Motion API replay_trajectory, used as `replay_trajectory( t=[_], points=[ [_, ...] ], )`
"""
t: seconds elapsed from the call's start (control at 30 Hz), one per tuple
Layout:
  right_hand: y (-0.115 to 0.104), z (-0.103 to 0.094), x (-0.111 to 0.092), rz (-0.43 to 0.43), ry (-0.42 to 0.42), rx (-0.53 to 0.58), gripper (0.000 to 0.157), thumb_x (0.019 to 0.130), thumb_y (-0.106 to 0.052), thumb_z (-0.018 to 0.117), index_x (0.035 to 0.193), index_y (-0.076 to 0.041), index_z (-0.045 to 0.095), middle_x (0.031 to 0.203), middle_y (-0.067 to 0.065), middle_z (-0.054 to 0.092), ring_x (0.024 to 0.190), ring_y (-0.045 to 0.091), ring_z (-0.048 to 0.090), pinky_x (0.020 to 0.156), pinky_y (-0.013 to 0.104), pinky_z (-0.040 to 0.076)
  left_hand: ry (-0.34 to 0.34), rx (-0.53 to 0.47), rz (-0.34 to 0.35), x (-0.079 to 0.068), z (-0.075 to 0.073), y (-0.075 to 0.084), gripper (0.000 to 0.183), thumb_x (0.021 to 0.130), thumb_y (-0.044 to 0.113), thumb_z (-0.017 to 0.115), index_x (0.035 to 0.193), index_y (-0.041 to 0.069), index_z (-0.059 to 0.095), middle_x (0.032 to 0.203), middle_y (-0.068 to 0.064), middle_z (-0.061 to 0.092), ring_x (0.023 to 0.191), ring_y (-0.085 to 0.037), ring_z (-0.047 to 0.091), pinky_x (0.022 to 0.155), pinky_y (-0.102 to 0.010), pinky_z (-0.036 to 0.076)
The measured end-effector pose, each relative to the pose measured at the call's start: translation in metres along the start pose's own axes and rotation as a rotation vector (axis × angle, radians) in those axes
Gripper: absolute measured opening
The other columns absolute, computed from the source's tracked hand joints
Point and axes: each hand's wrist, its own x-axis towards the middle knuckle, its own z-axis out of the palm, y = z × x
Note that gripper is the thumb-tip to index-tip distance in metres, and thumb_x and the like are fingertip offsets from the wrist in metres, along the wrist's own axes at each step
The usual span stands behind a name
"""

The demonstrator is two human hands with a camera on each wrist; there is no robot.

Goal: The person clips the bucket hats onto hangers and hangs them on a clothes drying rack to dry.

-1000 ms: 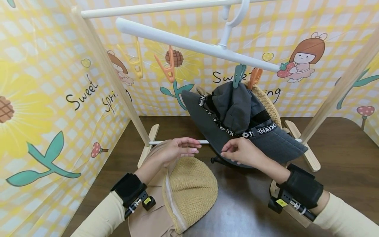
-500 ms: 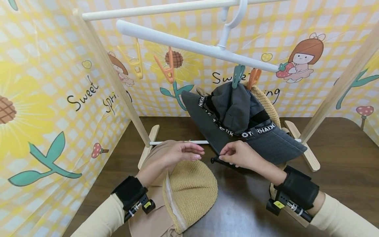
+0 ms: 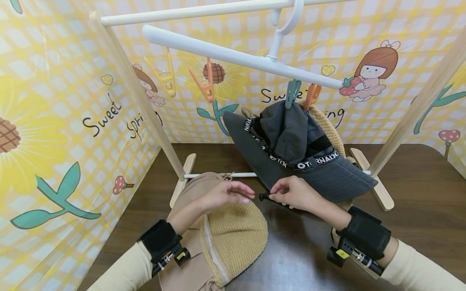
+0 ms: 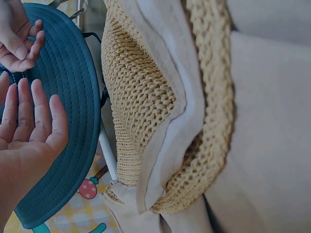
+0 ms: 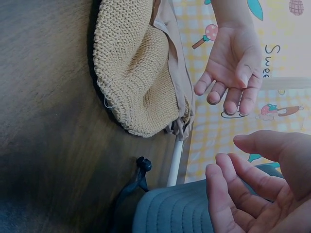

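A dark grey bucket hat (image 3: pixel 291 137) with a lettered band hangs tilted from a teal clothespin (image 3: pixel 292 93). By its front brim is my right hand (image 3: pixel 299 195), fingers loosely bent; in the right wrist view thumb and fingertips are apart, with nothing between them. A black chin cord with a toggle (image 5: pixel 144 164) dangles beside the brim. My left hand (image 3: pixel 228 193) hovers over a straw-knit hat (image 3: pixel 238 238) with beige cloth (image 3: pixel 182 258) attached, lying on the table. Its fingers are extended and hold nothing, as the left wrist view shows.
A white hanger (image 3: pixel 233 52) hangs from a rack's top rail (image 3: pixel 204 12). An orange clothespin (image 3: pixel 313 97) grips another straw item (image 3: pixel 329 125) behind the grey hat. A yellow clothespin (image 3: pixel 169 76) and another orange clothespin (image 3: pixel 209 85) hang at left. Wooden posts (image 3: pixel 134 89) flank the sides.
Both hands have come down slightly. The left hand has shifted a little to the right, over the straw hat, and the right hand slightly left. The hats stay in place.
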Motion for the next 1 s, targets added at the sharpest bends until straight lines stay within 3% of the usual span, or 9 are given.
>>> replay_trajectory(
  t=[0.1, 0.37, 0.57, 1.0],
  points=[
    [0.0013, 0.001, -0.0003, 0.007, -0.004, -0.005, 0.006, 0.082, -0.013, 0.067, 0.082, -0.008, 0.068, 0.057, -0.003, 0.056, 0.049, 0.015, 0.055, 0.041, 0.021, 0.046, -0.019, 0.045, 0.015, 0.0002, 0.0006, -0.0015, 0.029, 0.086, -0.005, 0.059, 0.114, -0.012, 0.056, 0.114, -0.035, 0.059, 0.107, -0.039, 0.057, 0.08, -0.019, 0.049],
    [0.0037, 0.0031, -0.0002, 0.001, -0.012, -0.002, 0.006, 0.082, -0.014, 0.068, 0.081, -0.009, 0.068, 0.055, -0.003, 0.055, 0.046, 0.014, 0.055, 0.04, 0.021, 0.045, -0.059, 0.143, 0.014, -0.0032, 0.0024, 0.0006, 0.027, 0.085, -0.005, 0.061, 0.112, -0.01, 0.058, 0.112, -0.028, 0.063, 0.095, -0.025, 0.064, 0.082, -0.029, 0.054],
    [0.0047, 0.004, -0.0012, -0.002, -0.022, -0.019, 0.006, 0.082, -0.015, 0.068, 0.082, -0.009, 0.068, 0.055, -0.004, 0.055, 0.042, 0.005, 0.048, 0.04, 0.021, 0.045, -0.068, 0.18, 0.011, -0.0045, 0.002, 0.0013, 0.026, 0.085, -0.004, 0.062, 0.11, -0.007, 0.06, 0.111, -0.026, 0.064, 0.093, -0.023, 0.065, 0.081, -0.027, 0.055],
    [0.0079, 0.0036, -0.0017, 0.02, -0.045, -0.012, 0.007, 0.083, -0.015, 0.068, 0.083, -0.008, 0.068, 0.06, -0.002, 0.059, 0.042, 0.006, 0.049, 0.04, 0.021, 0.045, -0.125, 0.242, 0.027, -0.0067, 0.0014, 0.0022, 0.024, 0.086, -0.001, 0.062, 0.11, -0.005, 0.061, 0.11, -0.024, 0.065, 0.095, -0.025, 0.064, 0.083, -0.031, 0.055]
  ],
)
